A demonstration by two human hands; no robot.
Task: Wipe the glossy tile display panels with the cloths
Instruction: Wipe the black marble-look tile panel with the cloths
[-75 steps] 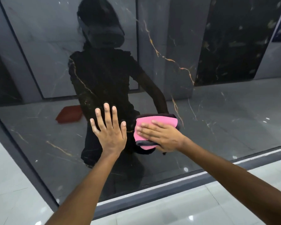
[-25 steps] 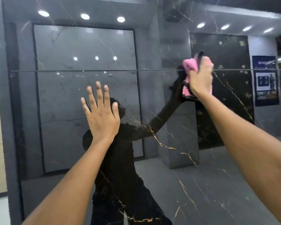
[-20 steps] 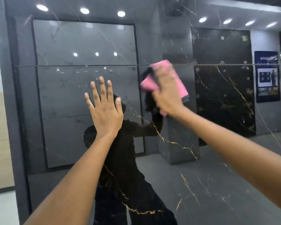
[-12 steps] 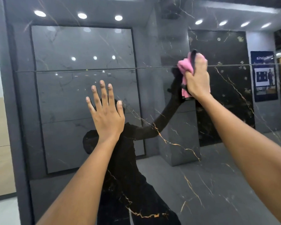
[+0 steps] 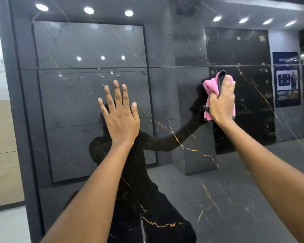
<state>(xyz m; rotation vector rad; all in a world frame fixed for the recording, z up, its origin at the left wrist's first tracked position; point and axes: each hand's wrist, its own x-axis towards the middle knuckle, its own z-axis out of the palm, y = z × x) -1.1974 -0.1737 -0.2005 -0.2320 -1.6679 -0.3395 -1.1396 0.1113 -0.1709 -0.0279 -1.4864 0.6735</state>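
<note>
The dark marble-look tile display panel [image 5: 226, 181] is glossy and smooth, polished enough to mirror ceiling lights and the person's silhouette, with thin gold veins running through its black surface. A fine straight seam [image 5: 147, 67] crosses it. The crumpled pink cloth with dark grey edging [image 5: 211, 88] looks soft, matt and fuzzy. At far left, a beige wood-toned wall panel [image 5: 2, 146] appears matt.

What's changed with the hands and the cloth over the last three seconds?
The right hand carried the pink cloth from low on the panel up to just under the seam, sweeping left, then back right. Flat on the cloth at first, it now grips it bunched. The left hand also rose. It stays flat and open on the panel.
</note>
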